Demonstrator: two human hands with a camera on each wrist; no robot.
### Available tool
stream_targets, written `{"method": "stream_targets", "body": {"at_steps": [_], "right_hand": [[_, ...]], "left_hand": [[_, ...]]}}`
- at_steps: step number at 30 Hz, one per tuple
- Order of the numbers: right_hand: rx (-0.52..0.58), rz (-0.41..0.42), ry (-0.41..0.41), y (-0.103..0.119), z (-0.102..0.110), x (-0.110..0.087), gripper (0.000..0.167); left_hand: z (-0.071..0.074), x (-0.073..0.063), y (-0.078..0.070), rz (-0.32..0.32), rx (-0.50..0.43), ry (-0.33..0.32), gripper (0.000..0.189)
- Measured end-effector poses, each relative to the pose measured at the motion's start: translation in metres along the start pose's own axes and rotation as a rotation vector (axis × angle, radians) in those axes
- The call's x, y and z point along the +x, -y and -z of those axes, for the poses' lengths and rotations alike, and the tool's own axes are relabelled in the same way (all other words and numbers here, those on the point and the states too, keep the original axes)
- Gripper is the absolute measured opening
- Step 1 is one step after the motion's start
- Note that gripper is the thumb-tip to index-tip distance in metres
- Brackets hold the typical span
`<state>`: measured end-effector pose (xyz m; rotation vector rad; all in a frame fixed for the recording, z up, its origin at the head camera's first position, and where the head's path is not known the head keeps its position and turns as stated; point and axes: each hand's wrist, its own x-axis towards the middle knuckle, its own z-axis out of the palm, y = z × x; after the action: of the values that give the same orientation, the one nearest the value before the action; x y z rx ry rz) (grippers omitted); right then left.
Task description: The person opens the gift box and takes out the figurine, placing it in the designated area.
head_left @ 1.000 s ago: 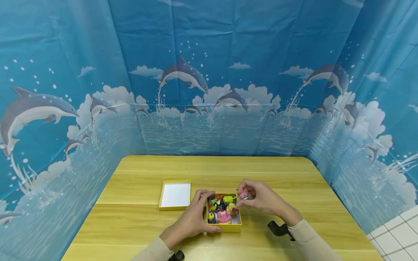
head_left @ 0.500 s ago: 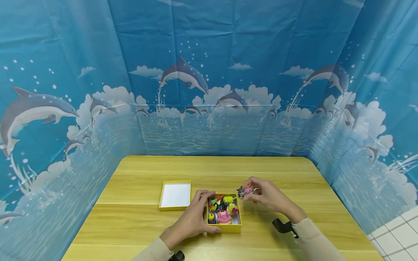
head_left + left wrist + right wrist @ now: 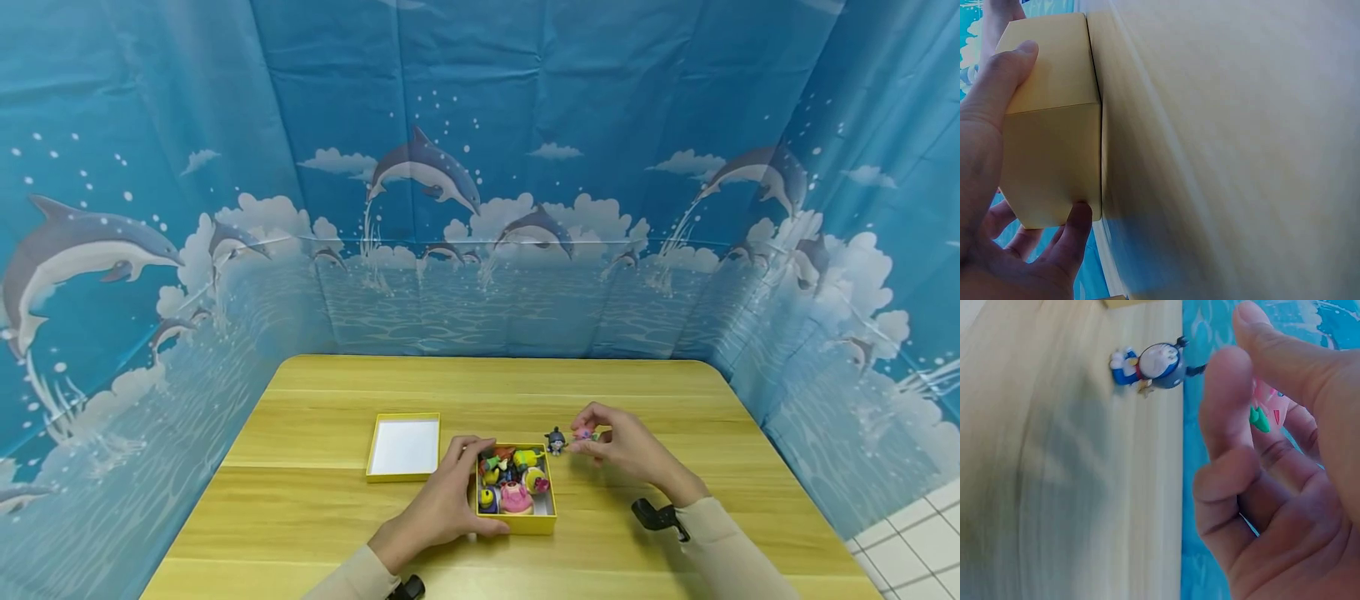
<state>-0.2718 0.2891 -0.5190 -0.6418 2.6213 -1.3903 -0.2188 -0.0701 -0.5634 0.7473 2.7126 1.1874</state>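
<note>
My left hand grips the yellow box by its left side, thumb on the near wall and fingertips toward the far corner. In the left wrist view the box sits between thumb and fingers. Inside it lie several colourful toy figurines, among them a pink one and a yellow-green one. To the box's right, my right hand holds a pink figurine above the table, mostly hidden by the fingers in the right wrist view. Beside it, a dark-headed figurine in blue stands upright on the table.
A yellow box lid with a white inside lies left of the box, inner face up. All stand on a wood-grain table. A blue dolphin-print curtain encloses the back and sides.
My right hand has moved right, away from the box. The dark-headed figurine has been let go and stands on the table; the pink figurine stays in the hand. My left hand keeps its place.
</note>
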Motion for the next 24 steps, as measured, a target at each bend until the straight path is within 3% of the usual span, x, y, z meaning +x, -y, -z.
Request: {"method": "stream_targets", "body": {"at_steps": [12, 24], "right_hand": [[-0.084, -0.054, -0.066, -0.022, -0.002, 0.004, 0.028], [-0.090, -0.092, -0.011, -0.031, -0.006, 0.006, 0.023]], "left_hand": [[0.001, -0.001, 0.000, -0.011, 0.011, -0.002, 0.125], [0.000, 0.000, 0.001, -0.007, 0.011, -0.002, 0.126]]}}
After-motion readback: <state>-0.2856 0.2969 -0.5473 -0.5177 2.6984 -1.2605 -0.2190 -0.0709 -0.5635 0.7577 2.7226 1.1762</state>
